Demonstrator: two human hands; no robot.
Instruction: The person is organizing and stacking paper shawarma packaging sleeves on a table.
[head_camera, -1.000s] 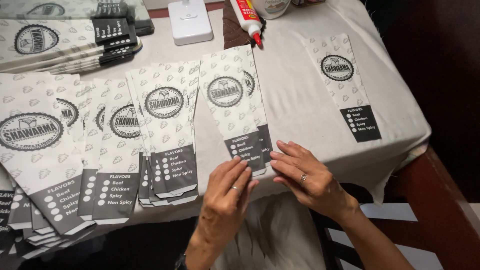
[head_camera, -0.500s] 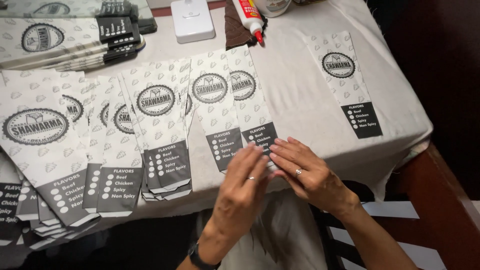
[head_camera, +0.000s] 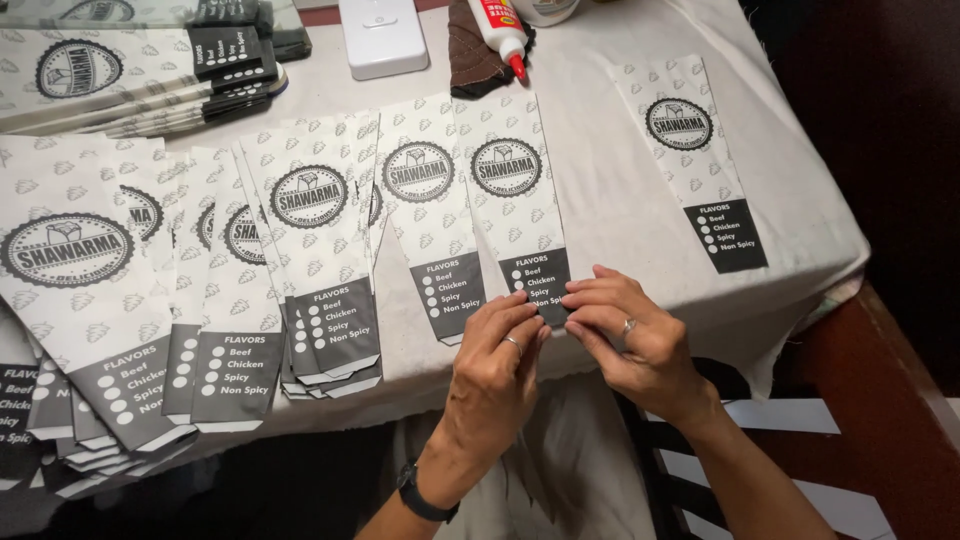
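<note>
Pinching the dark bottom edge of one paper bag (head_camera: 520, 215) with left hand (head_camera: 497, 375) and right hand (head_camera: 630, 335), pressing it flat on the surface (head_camera: 620, 200) beside more bags (head_camera: 300, 250)

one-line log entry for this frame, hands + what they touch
left hand: on paper sleeve bottom edge | right hand: same edge, fingertips pressing | stacks: beside, left | glue bottle: top of table

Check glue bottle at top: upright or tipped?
Tipped. The glue bottle lies on its side on a brown cloth, red cap pointing toward the paper bags.
</note>
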